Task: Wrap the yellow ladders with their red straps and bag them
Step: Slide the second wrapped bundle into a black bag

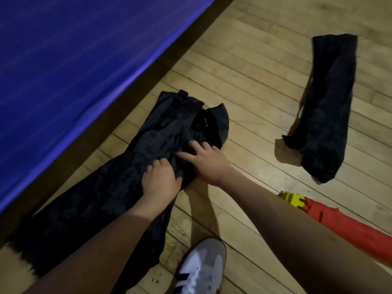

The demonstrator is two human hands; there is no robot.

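A long black fabric bag [118, 179] lies on the wooden floor beside a blue mat. My left hand [159, 181] grips a fold of its cloth near the middle. My right hand [203, 160] lies on the bag's upper part with fingers spread and pressing the fabric. At the lower right, a yellow ladder bundle [291, 199] wrapped in its red strap [343, 225] lies on the floor, partly hidden behind my right forearm. A second black bag [326, 111] lies flat at the upper right.
A large blue mat [70, 60] fills the upper left, its edge running diagonally next to the bag. A white sneaker with black stripes [201, 268] stands at the bottom centre. Wooden floorboards [244, 81] stretch between the two bags.
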